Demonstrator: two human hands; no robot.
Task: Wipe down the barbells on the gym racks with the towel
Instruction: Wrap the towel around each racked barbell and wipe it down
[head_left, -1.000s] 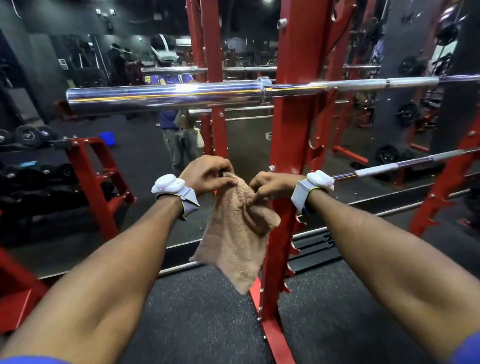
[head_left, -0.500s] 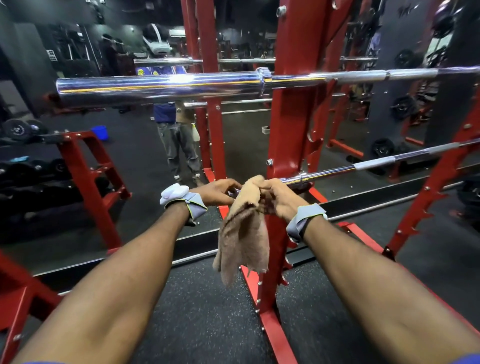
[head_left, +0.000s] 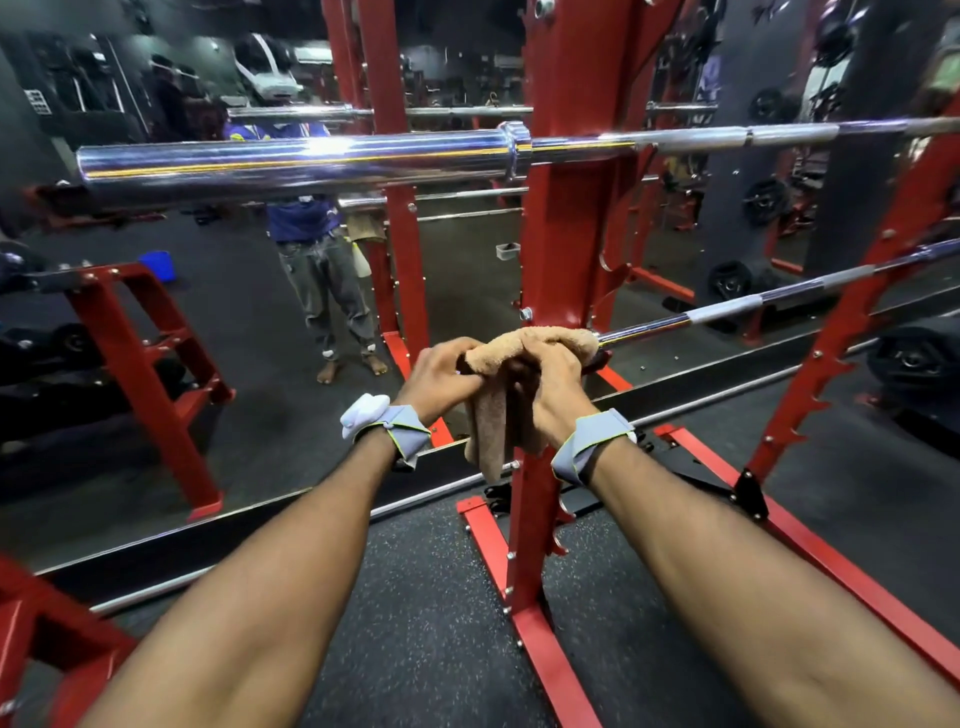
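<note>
A tan towel (head_left: 535, 343) is draped over the near end of the lower barbell (head_left: 727, 310), which runs up to the right from the red rack upright (head_left: 566, 234). My left hand (head_left: 441, 374) grips the towel's left side. My right hand (head_left: 550, 395) grips the towel from the right, wrapped around the bar's end, which is hidden under the cloth. Part of the towel hangs down between my wrists. An upper chrome barbell (head_left: 291, 163) lies across the rack at the top of the view, its thick sleeve reaching left.
A wall mirror ahead reflects a standing person (head_left: 322, 270), more bars and racks. A red step rack (head_left: 140, 364) stands at the left. Weight plates (head_left: 914, 358) lie at the right. The rack's red base rails (head_left: 810, 551) cross the black rubber floor (head_left: 415, 623).
Both hands have moved forward and up with the towel, from holding it hanging in front of the upright to laying it over the lower barbell's end. My view has tilted down.
</note>
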